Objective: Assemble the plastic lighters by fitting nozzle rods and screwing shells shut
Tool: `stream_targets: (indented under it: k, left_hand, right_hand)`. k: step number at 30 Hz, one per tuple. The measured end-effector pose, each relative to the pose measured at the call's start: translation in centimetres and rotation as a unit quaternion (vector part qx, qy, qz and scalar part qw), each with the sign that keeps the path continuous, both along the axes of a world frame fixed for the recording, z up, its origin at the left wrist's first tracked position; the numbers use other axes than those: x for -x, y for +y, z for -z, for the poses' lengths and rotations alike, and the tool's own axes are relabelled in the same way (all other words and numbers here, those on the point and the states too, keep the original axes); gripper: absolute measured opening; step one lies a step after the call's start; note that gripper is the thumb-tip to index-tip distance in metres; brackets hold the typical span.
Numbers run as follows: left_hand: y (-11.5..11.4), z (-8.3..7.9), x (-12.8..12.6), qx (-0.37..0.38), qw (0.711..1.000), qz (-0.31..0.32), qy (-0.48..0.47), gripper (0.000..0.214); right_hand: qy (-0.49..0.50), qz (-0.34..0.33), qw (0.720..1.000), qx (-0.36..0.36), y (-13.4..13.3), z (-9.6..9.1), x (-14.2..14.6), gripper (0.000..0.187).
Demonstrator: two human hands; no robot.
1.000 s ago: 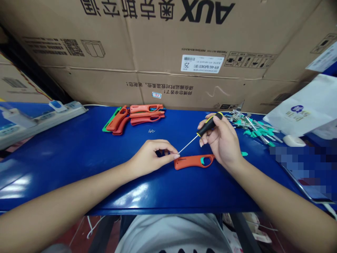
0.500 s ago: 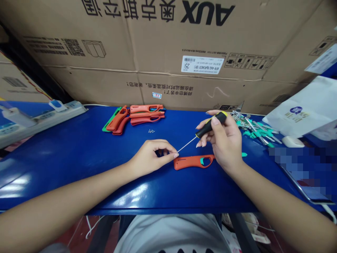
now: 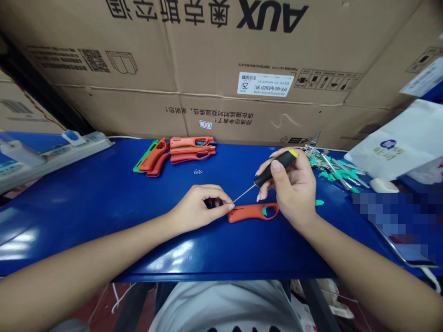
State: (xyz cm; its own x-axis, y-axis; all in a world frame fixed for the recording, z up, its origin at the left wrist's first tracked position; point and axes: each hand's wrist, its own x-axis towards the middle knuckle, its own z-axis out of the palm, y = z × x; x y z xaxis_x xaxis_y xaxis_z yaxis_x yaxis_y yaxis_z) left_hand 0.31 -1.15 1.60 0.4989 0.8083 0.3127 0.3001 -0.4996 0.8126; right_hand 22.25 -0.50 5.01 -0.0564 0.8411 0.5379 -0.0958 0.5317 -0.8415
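Observation:
My right hand (image 3: 294, 186) is closed around the black and yellow handle of a screwdriver (image 3: 276, 168), whose thin shaft slants down to the left. At the shaft's tip, the thumb and forefinger of my left hand (image 3: 200, 206) are pinched together; anything between them is too small to make out. Just below the fingertips an orange lighter body (image 3: 247, 213) with a green trigger lies on the blue table (image 3: 145, 249). Part of it is hidden behind my right hand, and a green tip (image 3: 320, 203) shows beyond.
Several orange lighter shells (image 3: 192, 150) lie at the back left, near some small screws (image 3: 198, 171). Metal rods with green parts (image 3: 337, 168) are piled at the right. A phone (image 3: 398, 230), a white bag (image 3: 398, 138), a power strip (image 3: 58, 157) and a large carton (image 3: 207, 60) surround the area.
The screwdriver and my right hand have shifted slightly left and down, the tip staying at my left fingertips. My left hand is nearly still.

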Motion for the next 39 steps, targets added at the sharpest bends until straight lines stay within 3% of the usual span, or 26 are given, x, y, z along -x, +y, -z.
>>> stream_targets:
  k: [13,16,20,26,39]
  left_hand:
    - [-0.1,-0.2,0.0,-0.019,0.999,0.038,0.012,0.014]
    - [0.0,-0.1,0.1,-0.06,0.996,0.06,0.019,0.01]
    - [0.0,0.0,0.2,-0.102,0.99,0.086,0.051,0.024]
    - [0.0,0.1,0.2,-0.104,0.984,0.109,0.098,0.035]
    - [0.1,0.2,0.3,-0.106,0.981,0.119,0.107,0.033]
  right_hand:
    - [-0.039,-0.013,0.998,-0.044,-1.4,-0.2,-0.3,0.018]
    - [-0.05,-0.009,0.997,-0.05,-1.6,-0.3,-0.2,0.017]
    - [-0.07,-0.011,0.996,-0.06,-1.6,-0.1,-0.2,0.018]
    - [-0.104,-0.016,0.991,-0.08,-1.6,0.5,-0.4,0.019]
    - [-0.119,-0.044,0.989,-0.07,-1.7,0.9,-0.4,0.02]
